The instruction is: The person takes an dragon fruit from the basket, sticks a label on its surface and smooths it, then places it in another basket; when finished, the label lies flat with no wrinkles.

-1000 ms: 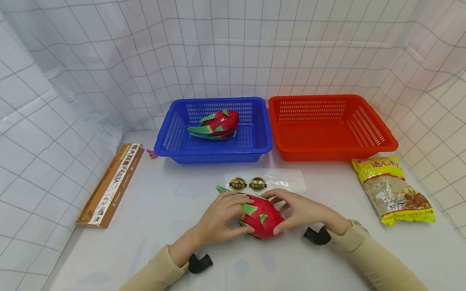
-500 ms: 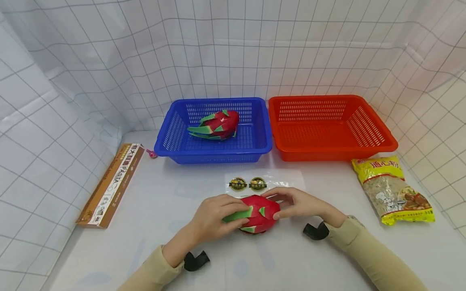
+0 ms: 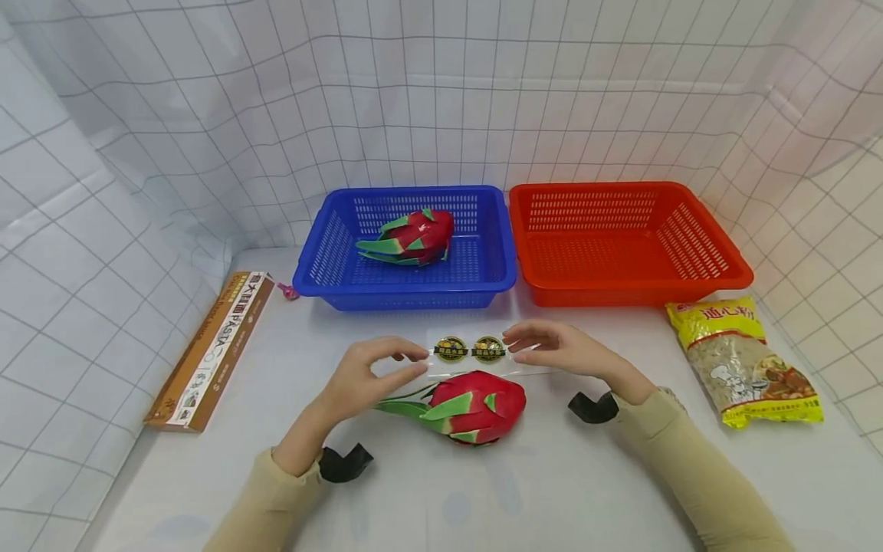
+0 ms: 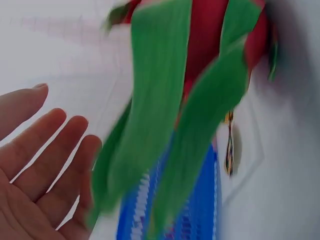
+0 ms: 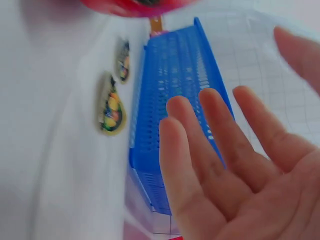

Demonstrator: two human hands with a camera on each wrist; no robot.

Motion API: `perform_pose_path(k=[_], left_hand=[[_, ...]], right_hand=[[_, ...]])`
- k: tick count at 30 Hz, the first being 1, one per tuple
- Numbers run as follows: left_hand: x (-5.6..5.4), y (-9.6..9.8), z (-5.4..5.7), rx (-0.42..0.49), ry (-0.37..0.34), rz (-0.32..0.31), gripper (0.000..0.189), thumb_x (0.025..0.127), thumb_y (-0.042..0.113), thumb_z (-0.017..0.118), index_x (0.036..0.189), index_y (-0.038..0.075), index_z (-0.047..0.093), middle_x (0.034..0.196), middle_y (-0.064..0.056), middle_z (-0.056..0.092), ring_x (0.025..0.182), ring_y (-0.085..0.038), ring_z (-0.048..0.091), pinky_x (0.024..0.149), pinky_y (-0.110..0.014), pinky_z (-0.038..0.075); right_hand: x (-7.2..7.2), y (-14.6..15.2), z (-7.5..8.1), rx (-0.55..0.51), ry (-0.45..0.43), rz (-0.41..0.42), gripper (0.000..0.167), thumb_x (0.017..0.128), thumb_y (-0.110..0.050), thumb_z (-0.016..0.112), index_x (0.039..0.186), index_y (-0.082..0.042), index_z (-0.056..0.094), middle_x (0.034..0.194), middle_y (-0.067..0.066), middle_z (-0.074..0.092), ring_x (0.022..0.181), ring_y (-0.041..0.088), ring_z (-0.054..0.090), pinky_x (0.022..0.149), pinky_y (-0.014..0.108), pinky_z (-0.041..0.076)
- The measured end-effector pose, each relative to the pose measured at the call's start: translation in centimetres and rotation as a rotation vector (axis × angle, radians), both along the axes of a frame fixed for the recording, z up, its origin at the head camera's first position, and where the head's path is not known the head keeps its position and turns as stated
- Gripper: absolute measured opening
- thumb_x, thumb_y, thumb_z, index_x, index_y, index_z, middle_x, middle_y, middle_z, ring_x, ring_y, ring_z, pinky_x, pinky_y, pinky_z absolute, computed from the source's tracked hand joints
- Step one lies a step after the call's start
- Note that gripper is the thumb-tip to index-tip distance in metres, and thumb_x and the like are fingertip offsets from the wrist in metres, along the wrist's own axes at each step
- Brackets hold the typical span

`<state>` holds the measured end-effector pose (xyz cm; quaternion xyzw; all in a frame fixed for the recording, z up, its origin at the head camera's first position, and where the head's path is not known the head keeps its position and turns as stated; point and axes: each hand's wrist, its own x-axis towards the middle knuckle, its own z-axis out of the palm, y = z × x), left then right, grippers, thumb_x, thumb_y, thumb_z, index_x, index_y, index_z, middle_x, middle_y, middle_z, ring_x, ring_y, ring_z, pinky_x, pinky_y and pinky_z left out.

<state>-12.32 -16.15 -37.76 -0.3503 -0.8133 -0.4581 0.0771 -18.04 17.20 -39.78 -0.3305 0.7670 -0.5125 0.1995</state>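
A red dragon fruit point(image 3: 507, 410) with long green leaves lies on its side on the white table, its leaves pointing left. My left hand point(image 3: 362, 376) hovers above the leaf end with fingers apart, holding nothing. To the right and behind the fruit, my right hand point(image 3: 569, 349) is held over the end of a clear strip with relaxed fingers. Between the hands, that strip bears two round black-and-gold stickers point(image 3: 488, 349). In the left wrist view the green leaves point(image 4: 155, 90) hang close beside the spread fingers point(image 4: 65, 170). The right wrist view shows the bare palm point(image 5: 270, 200).
At the back stands a blue basket point(image 3: 407, 299) holding another dragon fruit point(image 3: 421, 234). A red basket point(image 3: 628, 293) adjoins it on the right. A pasta box point(image 3: 214, 349) lies at the left, a small pink item point(image 3: 287, 291) near it. A yellow pasta bag point(image 3: 745, 360) lies at the right.
Both hands have let go of the dragon fruit. The left hand has moved left and back, the right hand back toward the stickers. The fruit has shifted slightly left and lies by itself.
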Motion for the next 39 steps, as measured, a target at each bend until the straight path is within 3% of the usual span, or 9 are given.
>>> perform_pose_path(k=[3, 6, 8, 11, 14, 20, 27, 33, 39], left_hand=[[-1.3, -1.5, -0.6, 0.116, -0.245, 0.023, 0.018, 0.090, 0.006, 0.062, 0.107, 0.005, 0.068, 0.103, -0.006, 0.069, 0.094, -0.013, 0.062, 0.082, -0.030, 0.050], [-2.4, -2.3, -1.6, 0.166, -0.444, 0.002, 0.022, 0.093, 0.008, 0.057, 0.112, -0.001, 0.064, 0.108, -0.015, 0.066, 0.098, -0.017, 0.062, 0.087, -0.034, 0.049], [-3.0, -2.4, -2.4, 0.170, -0.542, -0.024, 0.025, 0.095, 0.012, 0.056, 0.115, -0.002, 0.062, 0.112, -0.018, 0.064, 0.101, -0.019, 0.062, 0.088, -0.038, 0.049], [-3.8, -2.2, -3.5, 0.151, -0.617, -0.059, 0.030, 0.095, 0.018, 0.056, 0.119, -0.001, 0.060, 0.116, -0.018, 0.062, 0.105, -0.023, 0.060, 0.088, -0.039, 0.049], [-4.2, -1.9, -4.7, 0.154, -0.663, -0.097, 0.032, 0.095, 0.019, 0.056, 0.121, -0.001, 0.059, 0.118, -0.018, 0.061, 0.108, -0.027, 0.058, 0.088, -0.037, 0.049], [-4.4, -1.3, -6.1, 0.092, -0.695, -0.134, 0.032, 0.096, 0.017, 0.054, 0.123, 0.000, 0.058, 0.123, -0.016, 0.058, 0.112, -0.029, 0.054, 0.090, -0.036, 0.048], [-4.3, -1.2, -6.3, -0.013, -0.698, -0.078, 0.034, 0.096, 0.022, 0.055, 0.125, 0.003, 0.058, 0.125, -0.013, 0.058, 0.105, -0.026, 0.058, 0.098, -0.042, 0.039], [-4.2, -1.0, -6.2, -0.033, -0.702, -0.080, 0.033, 0.097, 0.017, 0.053, 0.126, 0.002, 0.056, 0.126, -0.013, 0.056, 0.111, -0.026, 0.055, 0.101, -0.042, 0.038], [-4.1, -0.8, -6.3, -0.079, -0.661, -0.088, 0.035, 0.096, 0.011, 0.052, 0.128, -0.003, 0.053, 0.129, -0.018, 0.054, 0.123, -0.031, 0.046, 0.103, -0.047, 0.034]], right_hand=[[-1.1, -0.5, 0.2, 0.044, 0.037, -0.110, 0.034, 0.089, -0.022, 0.065, 0.119, -0.006, 0.060, 0.116, 0.016, 0.062, 0.102, 0.022, 0.062, 0.086, 0.031, 0.049], [-1.8, -1.2, -0.2, 0.062, 0.048, -0.172, 0.031, 0.088, -0.025, 0.066, 0.115, -0.008, 0.064, 0.112, 0.010, 0.065, 0.097, 0.019, 0.062, 0.083, 0.032, 0.050], [-2.1, -1.5, -0.8, 0.050, 0.039, -0.190, 0.030, 0.088, -0.023, 0.067, 0.113, -0.007, 0.065, 0.110, 0.009, 0.065, 0.094, 0.019, 0.063, 0.080, 0.032, 0.051], [-2.6, -1.8, -1.8, 0.037, 0.035, -0.202, 0.028, 0.088, -0.018, 0.067, 0.112, -0.004, 0.065, 0.110, 0.011, 0.065, 0.092, 0.022, 0.063, 0.077, 0.031, 0.051], [-2.9, -2.0, -2.8, 0.032, 0.019, -0.215, 0.028, 0.088, -0.012, 0.066, 0.114, 0.000, 0.064, 0.111, 0.016, 0.064, 0.090, 0.026, 0.063, 0.077, 0.033, 0.051], [-2.3, -2.4, -2.3, 0.068, -0.009, -0.217, 0.030, 0.089, -0.007, 0.063, 0.115, 0.006, 0.060, 0.114, 0.022, 0.062, 0.091, 0.030, 0.063, 0.076, 0.042, 0.052], [-2.6, -2.6, -3.3, 0.108, 0.048, -0.183, 0.030, 0.088, -0.001, 0.061, 0.116, 0.009, 0.059, 0.115, 0.025, 0.060, 0.094, 0.035, 0.062, 0.074, 0.034, 0.051], [-3.1, -2.3, -4.1, 0.144, 0.104, -0.188, 0.028, 0.088, -0.010, 0.065, 0.114, 0.001, 0.064, 0.110, 0.015, 0.065, 0.085, 0.022, 0.062, 0.069, 0.029, 0.049], [-3.1, -2.4, -4.7, 0.151, 0.162, -0.196, 0.021, 0.085, -0.007, 0.067, 0.106, -0.004, 0.068, 0.098, 0.007, 0.069, 0.081, 0.015, 0.062, 0.073, 0.029, 0.050]])
